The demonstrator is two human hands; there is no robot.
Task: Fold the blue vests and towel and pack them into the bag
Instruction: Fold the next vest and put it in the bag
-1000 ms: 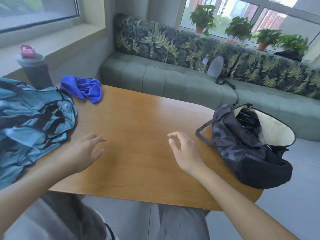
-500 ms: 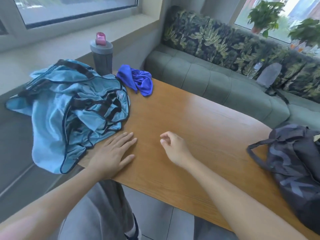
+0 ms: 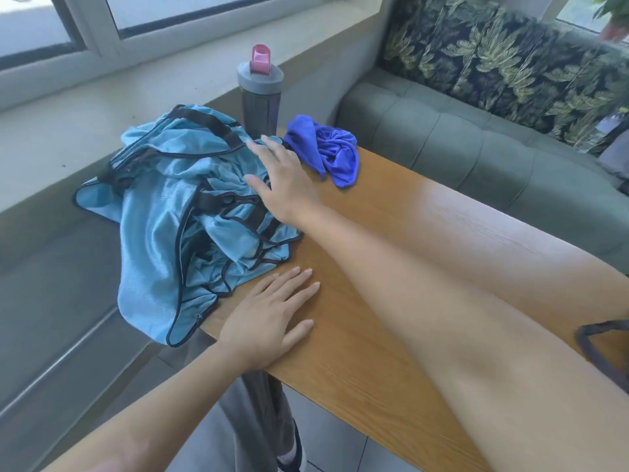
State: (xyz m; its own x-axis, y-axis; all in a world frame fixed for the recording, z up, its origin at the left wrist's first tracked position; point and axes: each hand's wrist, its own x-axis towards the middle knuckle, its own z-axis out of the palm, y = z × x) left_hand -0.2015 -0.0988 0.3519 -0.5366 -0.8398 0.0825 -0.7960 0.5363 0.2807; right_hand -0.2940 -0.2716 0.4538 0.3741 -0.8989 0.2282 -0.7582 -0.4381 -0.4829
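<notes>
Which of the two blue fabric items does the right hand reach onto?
The light blue vests with black trim; the right hand is over them. The darker towel lies apart, untouched.

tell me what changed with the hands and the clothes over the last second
The right hand reached forward across the table onto the heap of light blue vests, fingers straight, no grip yet. The left hand settled flat on the table beside the heap. The vests, blue towel and bottle lie as before.

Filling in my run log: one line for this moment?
right hand open over vests | left hand flat on table | towel unfolded
</notes>
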